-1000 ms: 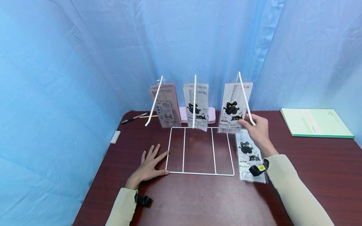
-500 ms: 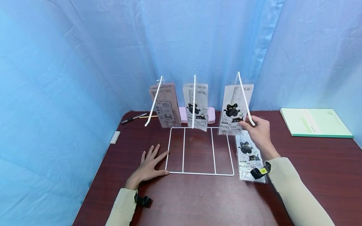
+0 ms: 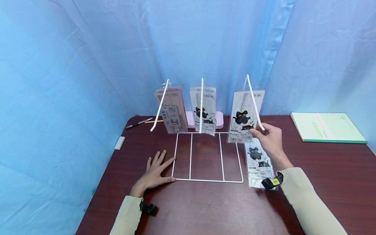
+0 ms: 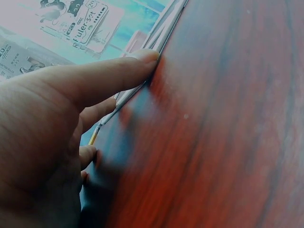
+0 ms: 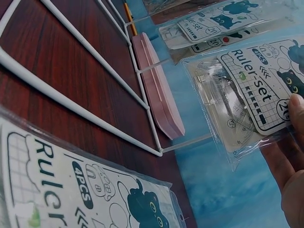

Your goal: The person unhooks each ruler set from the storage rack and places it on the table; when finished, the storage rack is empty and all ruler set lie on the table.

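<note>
A white wire display rack (image 3: 211, 180) stands on the table with three prongs slanting toward me. In the head view, my right hand (image 3: 270, 141) pinches the lower right edge of a clear-bagged ruler set (image 3: 238, 122) with a black cat print. That packet hangs at the right prong (image 3: 254, 101); whether the prong passes through its hole is unclear. The right wrist view shows the thumb on the packet's (image 5: 254, 90) face. My left hand (image 3: 153, 174) lies spread on the table, thumb and index finger touching the rack's left base wire. A second ruler set (image 3: 256, 163) lies flat beside the rack.
Ruler sets (image 3: 209, 109) hang on the middle prong, pinkish packets (image 3: 173, 114) on the left one. Behind stands a pink case (image 3: 219, 119). A pen (image 3: 138, 123) and a white eraser (image 3: 119, 143) lie left, a green notebook (image 3: 329, 128) right. Blue curtains surround the table.
My right hand has moved slightly down and to the right, and the ruler set in it has come down along the right prong toward me. The left hand has stayed put.
</note>
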{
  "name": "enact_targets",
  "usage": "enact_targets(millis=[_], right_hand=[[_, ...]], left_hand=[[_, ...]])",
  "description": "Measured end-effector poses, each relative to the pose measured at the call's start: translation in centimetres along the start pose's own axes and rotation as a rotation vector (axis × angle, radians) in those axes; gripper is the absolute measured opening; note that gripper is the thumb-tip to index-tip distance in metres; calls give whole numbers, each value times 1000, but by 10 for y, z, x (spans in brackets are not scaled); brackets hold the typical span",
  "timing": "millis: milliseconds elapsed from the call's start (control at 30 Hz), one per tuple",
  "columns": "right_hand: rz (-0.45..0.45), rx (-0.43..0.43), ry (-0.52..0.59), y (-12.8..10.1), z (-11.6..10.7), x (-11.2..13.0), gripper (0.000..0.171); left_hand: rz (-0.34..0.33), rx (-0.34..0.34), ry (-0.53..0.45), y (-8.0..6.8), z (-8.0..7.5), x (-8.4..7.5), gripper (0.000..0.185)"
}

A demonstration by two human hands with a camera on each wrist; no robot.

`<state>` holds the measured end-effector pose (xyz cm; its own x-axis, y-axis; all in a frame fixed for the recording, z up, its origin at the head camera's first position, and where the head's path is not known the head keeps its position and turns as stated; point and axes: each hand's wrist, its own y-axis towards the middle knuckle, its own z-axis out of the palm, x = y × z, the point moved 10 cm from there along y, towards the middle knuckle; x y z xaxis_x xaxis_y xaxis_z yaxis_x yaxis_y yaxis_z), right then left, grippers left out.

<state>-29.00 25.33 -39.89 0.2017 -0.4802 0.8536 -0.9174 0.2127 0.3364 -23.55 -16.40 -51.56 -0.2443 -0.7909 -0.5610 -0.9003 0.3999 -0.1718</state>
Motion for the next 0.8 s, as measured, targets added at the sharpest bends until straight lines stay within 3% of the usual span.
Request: enact_targets(millis=[333, 800], right_hand=[[-11, 11, 35, -5, 1, 5, 19], [-59, 10, -31, -16, -5, 10, 17]], left_hand=[[4, -3, -6, 0, 0, 0, 82], [-3, 3, -1, 1, 1, 2, 83]])
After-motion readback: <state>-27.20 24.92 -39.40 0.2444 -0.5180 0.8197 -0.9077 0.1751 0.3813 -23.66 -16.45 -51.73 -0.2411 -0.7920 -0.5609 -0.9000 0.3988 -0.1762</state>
